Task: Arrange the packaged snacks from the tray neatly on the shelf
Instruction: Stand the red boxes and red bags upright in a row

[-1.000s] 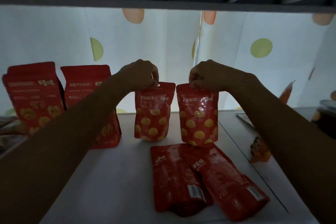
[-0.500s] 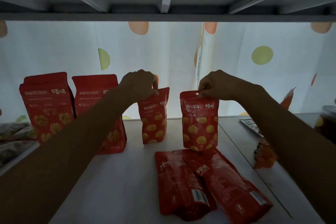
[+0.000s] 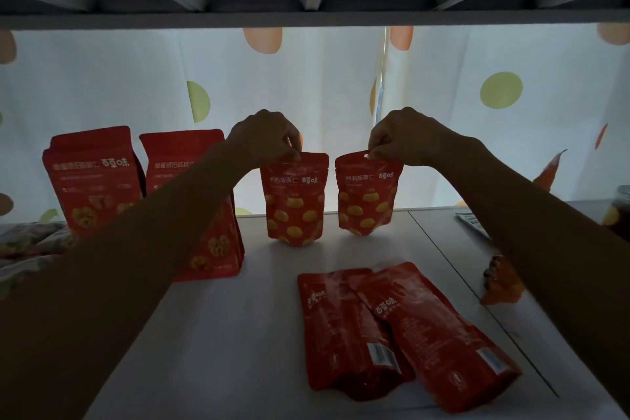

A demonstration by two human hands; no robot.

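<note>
We are pinching the top edge of one small pouch (image 3: 295,201) in our left hand (image 3: 266,136) and of a second pouch (image 3: 366,198) in our right hand (image 3: 405,138), holding both upright, fronts outward, just apart, so they are lining up on the shelf (image 3: 238,334) with the larger bags (image 3: 92,181) left of our left hand. Nearer us than both hands, two flat pouches (image 3: 439,341) are lying, probably awaiting standing.

百草味 on left held pouch (image 3: 295,204), right held pouch (image 3: 366,198), flat packs (image 3: 344,334)
</note>
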